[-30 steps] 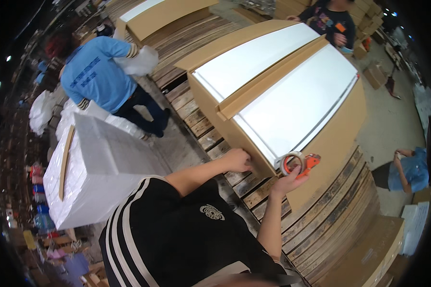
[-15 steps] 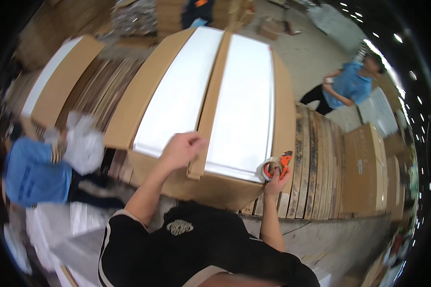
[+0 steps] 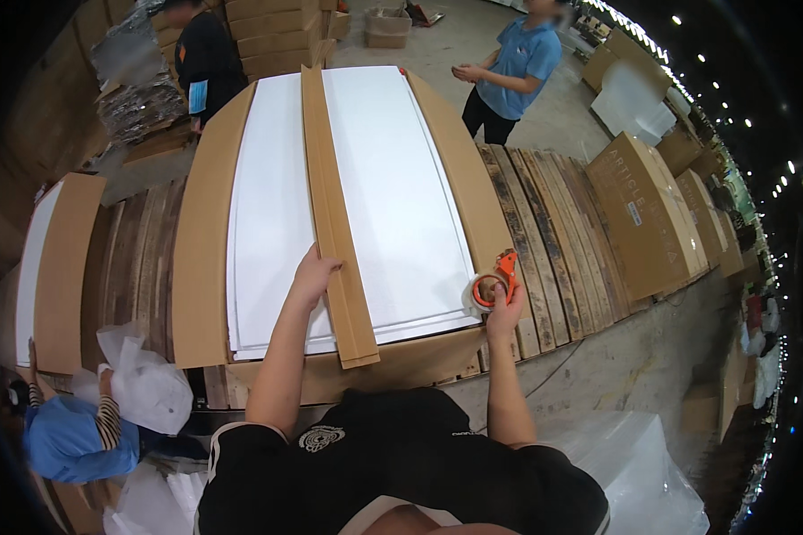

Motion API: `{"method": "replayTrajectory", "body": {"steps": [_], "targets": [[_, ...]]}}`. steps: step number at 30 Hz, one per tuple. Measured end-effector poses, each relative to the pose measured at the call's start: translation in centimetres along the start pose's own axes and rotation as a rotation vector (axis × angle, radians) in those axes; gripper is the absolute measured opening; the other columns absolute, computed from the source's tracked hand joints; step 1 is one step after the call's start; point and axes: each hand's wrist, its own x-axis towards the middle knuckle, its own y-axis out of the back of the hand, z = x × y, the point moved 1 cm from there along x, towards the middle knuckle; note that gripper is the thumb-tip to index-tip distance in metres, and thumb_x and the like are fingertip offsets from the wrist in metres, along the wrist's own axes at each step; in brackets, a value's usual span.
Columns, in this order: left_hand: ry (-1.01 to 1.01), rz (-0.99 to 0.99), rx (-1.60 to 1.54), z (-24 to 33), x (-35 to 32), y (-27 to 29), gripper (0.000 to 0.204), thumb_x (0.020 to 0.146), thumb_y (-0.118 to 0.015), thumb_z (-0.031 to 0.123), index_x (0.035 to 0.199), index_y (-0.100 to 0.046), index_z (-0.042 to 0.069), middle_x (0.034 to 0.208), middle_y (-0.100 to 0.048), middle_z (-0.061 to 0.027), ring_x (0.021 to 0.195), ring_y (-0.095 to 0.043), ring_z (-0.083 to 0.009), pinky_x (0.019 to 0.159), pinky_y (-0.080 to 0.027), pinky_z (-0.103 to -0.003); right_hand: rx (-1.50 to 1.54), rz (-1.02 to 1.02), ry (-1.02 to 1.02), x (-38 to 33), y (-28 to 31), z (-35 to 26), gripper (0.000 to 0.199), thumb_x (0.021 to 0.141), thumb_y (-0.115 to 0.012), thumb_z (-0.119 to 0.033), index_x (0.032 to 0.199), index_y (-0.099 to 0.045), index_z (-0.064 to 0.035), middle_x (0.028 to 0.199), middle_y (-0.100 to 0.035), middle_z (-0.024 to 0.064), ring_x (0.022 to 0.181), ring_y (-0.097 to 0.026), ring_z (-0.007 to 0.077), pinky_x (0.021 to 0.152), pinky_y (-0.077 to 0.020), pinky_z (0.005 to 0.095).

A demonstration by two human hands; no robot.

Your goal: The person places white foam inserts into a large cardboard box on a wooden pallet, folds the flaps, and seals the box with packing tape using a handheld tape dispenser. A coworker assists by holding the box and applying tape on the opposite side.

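In front of me stands a big open cardboard carton (image 3: 203, 267), its side flaps folded outward. White foam panels (image 3: 393, 187) fill its top. A long brown cardboard strip (image 3: 352, 312) runs lengthwise over the middle, its near end reaching past the panels' near edge. My left hand (image 3: 310, 276) holds the strip's left edge, the thumb across its top and the other fingers mostly hidden. At the carton's near right corner, my right hand (image 3: 504, 312) is wrapped round an orange tape dispenser (image 3: 506, 267) with a roll of clear tape.
Wooden slats (image 3: 553, 241) carry the carton. Closed cartons (image 3: 642, 214) stand on the right, another foam-topped carton (image 3: 67, 267) on the left. Co-workers in blue shirts are at far right (image 3: 522, 62) and near left (image 3: 85, 446); one in dark clothes (image 3: 207, 67) stands behind.
My left hand, blurred above the strip earlier, now holds its left edge. The strip's near end has shifted toward me. The view has turned; the right hand keeps the dispenser.
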Motion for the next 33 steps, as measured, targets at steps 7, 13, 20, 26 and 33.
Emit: {"method": "replayTrajectory", "body": {"steps": [7,13,20,26,33], "targets": [[-0.157,-0.542,-1.464,-1.8,-2.7,1.6,0.073,0.120,-0.044,0.060,0.164,-0.047,0.001,0.137,-0.065,-0.0125,0.089,-0.066,-0.0226,0.075,-0.064,-0.038,0.173,-0.020,-0.033,0.0,-0.2,0.3,0.029,0.113,-0.066,-0.008,0.141,-0.060,0.0012,0.126,-0.072,0.0109,0.113,-0.072,0.0193,0.099,-0.0614,0.0346],[-0.096,-0.345,-1.166,-0.7,-3.2,-0.8,0.067,0.120,-0.045,0.057,0.161,-0.053,0.005,0.127,-0.068,-0.0126,0.088,-0.066,-0.0216,0.075,-0.066,-0.040,0.087,-0.082,-0.021,0.1,0.2,-0.1,0.032,0.115,-0.066,-0.009,0.143,-0.058,0.0026,0.131,-0.070,0.0114,0.117,-0.070,0.0179,0.104,-0.0588,0.0341],[0.043,-0.076,-0.854,0.6,-4.3,-1.3,0.043,0.115,-0.061,0.050,0.136,-0.060,0.012,0.109,-0.073,-0.0104,0.077,-0.072,-0.0200,0.059,-0.065,-0.038,0.064,-0.155,-0.084,0.0,-0.2,0.7,0.039,0.114,-0.070,-0.016,0.147,-0.059,0.0006,0.132,-0.073,0.0111,0.119,-0.071,0.0189,0.104,-0.0584,0.0358],[-0.075,0.269,0.065,5.5,-4.5,0.7,0.044,0.108,-0.077,0.040,0.137,-0.062,0.012,0.098,-0.072,-0.0107,0.062,-0.071,-0.0196,0.042,-0.055,-0.035,-0.151,-0.071,0.030,-0.2,0.6,-0.2,0.049,0.106,-0.079,-0.023,0.147,-0.062,-0.0034,0.131,-0.077,0.0164,0.122,-0.075,0.0259,0.105,-0.0574,0.0404],[-0.190,0.484,0.968,6.3,0.1,-1.4,0.071,0.098,-0.085,0.023,0.157,-0.053,0.000,0.130,-0.079,-0.0282,0.119,-0.078,-0.0440,0.105,-0.062,-0.051,-0.073,-0.089,-0.007,-1.0,2.1,-1.9,0.040,0.106,-0.080,-0.014,0.141,-0.063,-0.0029,0.125,-0.076,0.0133,0.117,-0.072,0.0220,0.104,-0.0559,0.0375]]}}
